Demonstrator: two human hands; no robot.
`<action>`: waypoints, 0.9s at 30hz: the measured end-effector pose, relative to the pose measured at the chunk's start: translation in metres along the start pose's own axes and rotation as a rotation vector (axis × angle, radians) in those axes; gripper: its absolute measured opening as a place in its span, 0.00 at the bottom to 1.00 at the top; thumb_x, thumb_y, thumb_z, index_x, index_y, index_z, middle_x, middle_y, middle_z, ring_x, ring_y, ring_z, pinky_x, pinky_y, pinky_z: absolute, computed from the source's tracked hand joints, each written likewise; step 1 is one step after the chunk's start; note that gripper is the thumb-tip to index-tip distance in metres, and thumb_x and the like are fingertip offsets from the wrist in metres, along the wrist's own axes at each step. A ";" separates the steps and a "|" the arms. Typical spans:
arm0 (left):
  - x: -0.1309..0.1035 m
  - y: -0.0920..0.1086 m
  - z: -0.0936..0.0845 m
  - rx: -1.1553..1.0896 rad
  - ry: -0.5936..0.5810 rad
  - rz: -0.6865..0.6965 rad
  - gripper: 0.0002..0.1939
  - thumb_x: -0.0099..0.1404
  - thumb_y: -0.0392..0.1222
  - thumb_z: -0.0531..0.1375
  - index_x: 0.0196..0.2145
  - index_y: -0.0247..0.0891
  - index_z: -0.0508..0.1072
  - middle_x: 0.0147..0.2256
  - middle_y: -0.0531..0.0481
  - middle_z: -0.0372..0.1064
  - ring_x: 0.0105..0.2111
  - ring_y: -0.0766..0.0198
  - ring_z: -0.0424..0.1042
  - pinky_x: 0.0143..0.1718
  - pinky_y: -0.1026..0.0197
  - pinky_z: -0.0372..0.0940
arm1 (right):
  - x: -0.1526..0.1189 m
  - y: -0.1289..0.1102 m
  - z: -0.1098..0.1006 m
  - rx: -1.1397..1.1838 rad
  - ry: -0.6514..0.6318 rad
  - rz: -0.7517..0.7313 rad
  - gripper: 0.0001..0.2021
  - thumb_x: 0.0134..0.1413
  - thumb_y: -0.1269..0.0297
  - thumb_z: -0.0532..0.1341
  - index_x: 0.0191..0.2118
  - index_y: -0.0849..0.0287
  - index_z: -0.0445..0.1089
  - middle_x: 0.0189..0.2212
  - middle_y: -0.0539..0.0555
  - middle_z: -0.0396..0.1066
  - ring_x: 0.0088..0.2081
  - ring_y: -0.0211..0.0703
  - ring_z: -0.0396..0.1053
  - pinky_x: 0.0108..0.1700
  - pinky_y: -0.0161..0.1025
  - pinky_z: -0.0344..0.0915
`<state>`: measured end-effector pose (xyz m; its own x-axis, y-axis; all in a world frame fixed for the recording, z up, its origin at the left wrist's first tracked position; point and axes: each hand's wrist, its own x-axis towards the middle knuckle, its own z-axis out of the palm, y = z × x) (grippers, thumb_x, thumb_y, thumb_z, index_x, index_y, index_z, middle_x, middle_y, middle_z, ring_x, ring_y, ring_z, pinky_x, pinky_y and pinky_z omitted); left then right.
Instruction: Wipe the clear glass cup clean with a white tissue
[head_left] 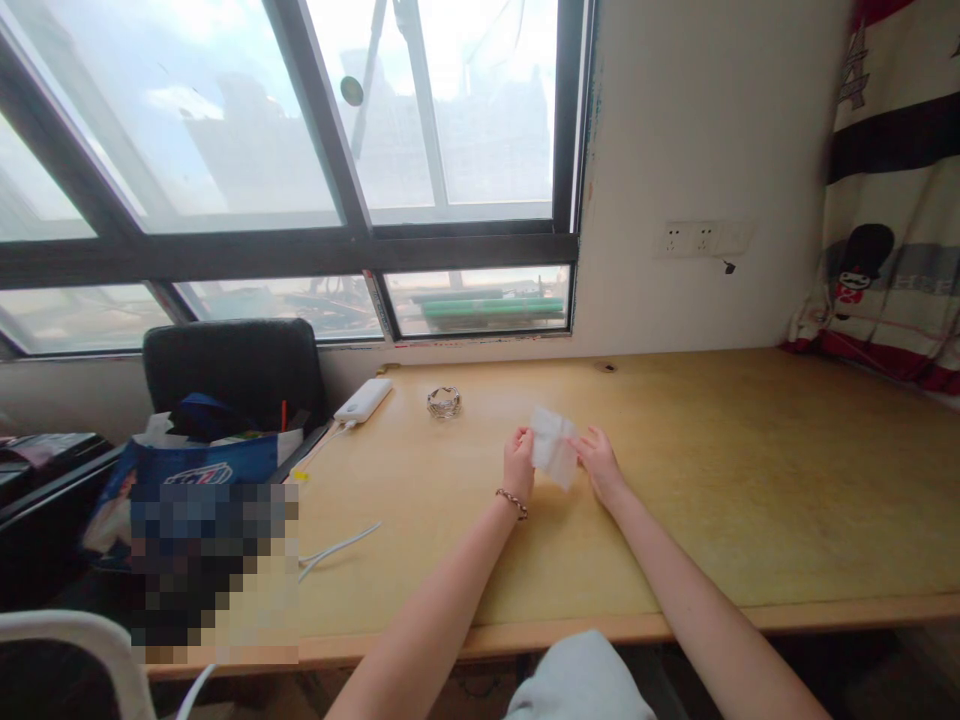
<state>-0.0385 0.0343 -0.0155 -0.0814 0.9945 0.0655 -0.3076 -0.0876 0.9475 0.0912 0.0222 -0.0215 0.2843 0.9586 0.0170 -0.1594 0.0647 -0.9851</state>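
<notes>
Between both hands, over the middle of the table, is a thin whitish translucent sheet [552, 452]; whether it is tissue or a small plastic bag I cannot tell. My left hand [519, 462] is closed on its left edge, and a braided bracelet [513, 503] circles that wrist. At the sheet's right edge, my right hand [601, 468] pinches it between thumb and fingers. A silvery openwork metal band [444, 403] sits on the tabletop farther back, left of my hands and apart from them.
A white power bank [364, 401] with a cable lies at the table's [750, 480] back left. Another white cable [341, 545] end lies nearer. Left of the table stand a black chair [232, 365] and a blue bag [199, 475]. Window and wall bound the back.
</notes>
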 end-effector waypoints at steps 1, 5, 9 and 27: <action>-0.001 0.001 0.000 -0.051 -0.001 -0.005 0.16 0.52 0.52 0.54 0.29 0.35 0.62 0.22 0.54 0.64 0.20 0.71 0.63 0.22 0.69 0.58 | -0.002 -0.004 0.001 0.106 -0.088 0.055 0.24 0.38 0.59 0.62 0.44 0.61 0.62 0.41 0.61 0.69 0.41 0.49 0.68 0.39 0.42 0.66; -0.003 0.005 0.000 -0.181 -0.034 -0.013 0.14 0.53 0.49 0.55 0.31 0.35 0.62 0.25 0.52 0.66 0.23 0.70 0.66 0.24 0.68 0.60 | -0.008 -0.013 0.000 0.359 -0.383 0.187 0.15 0.40 0.62 0.61 0.36 0.65 0.68 0.36 0.60 0.72 0.38 0.50 0.70 0.37 0.43 0.67; -0.002 0.003 -0.001 -0.137 -0.052 -0.056 0.16 0.52 0.50 0.56 0.32 0.35 0.64 0.25 0.51 0.67 0.23 0.68 0.67 0.23 0.67 0.61 | -0.004 -0.010 -0.003 0.374 -0.263 0.215 0.12 0.36 0.66 0.64 0.32 0.64 0.70 0.31 0.58 0.73 0.33 0.50 0.71 0.36 0.42 0.68; -0.001 0.004 -0.006 0.089 -0.215 -0.044 0.24 0.46 0.47 0.64 0.39 0.32 0.71 0.32 0.44 0.73 0.29 0.60 0.72 0.30 0.61 0.67 | -0.002 -0.004 -0.006 0.199 -0.180 0.071 0.18 0.28 0.61 0.67 0.32 0.63 0.72 0.31 0.55 0.74 0.32 0.49 0.71 0.35 0.41 0.67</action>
<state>-0.0451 0.0322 -0.0139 0.1372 0.9874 0.0794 -0.2207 -0.0477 0.9742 0.0966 0.0185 -0.0182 0.0958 0.9954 -0.0036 -0.3609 0.0314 -0.9321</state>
